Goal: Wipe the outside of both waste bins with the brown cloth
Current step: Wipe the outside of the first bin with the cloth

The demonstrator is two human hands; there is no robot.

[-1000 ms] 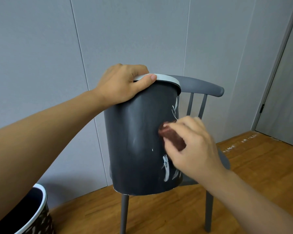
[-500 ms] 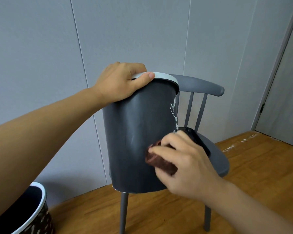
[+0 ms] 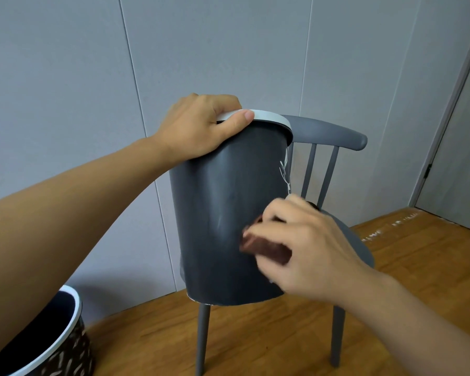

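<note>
A dark grey waste bin (image 3: 215, 213) with a white rim is held up in front of me, tilted slightly. My left hand (image 3: 201, 128) grips its rim at the top left, thumb lying over the white edge. My right hand (image 3: 304, 245) pinches a folded brown cloth (image 3: 263, 246) and presses it against the bin's lower right side. A second waste bin (image 3: 63, 351), dark with a pale pattern and a white rim, stands on the floor at the bottom left, partly hidden by my left forearm.
A grey wooden chair (image 3: 334, 137) stands right behind the held bin, its seat and legs partly hidden. Grey wall panels close off the back. A wooden floor (image 3: 418, 267) spreads to the right toward a grey door (image 3: 461, 158).
My right hand with the cloth moved down the bin's side from mid-height to the lower part, then shifted slightly. My left hand kept its grip on the rim.
</note>
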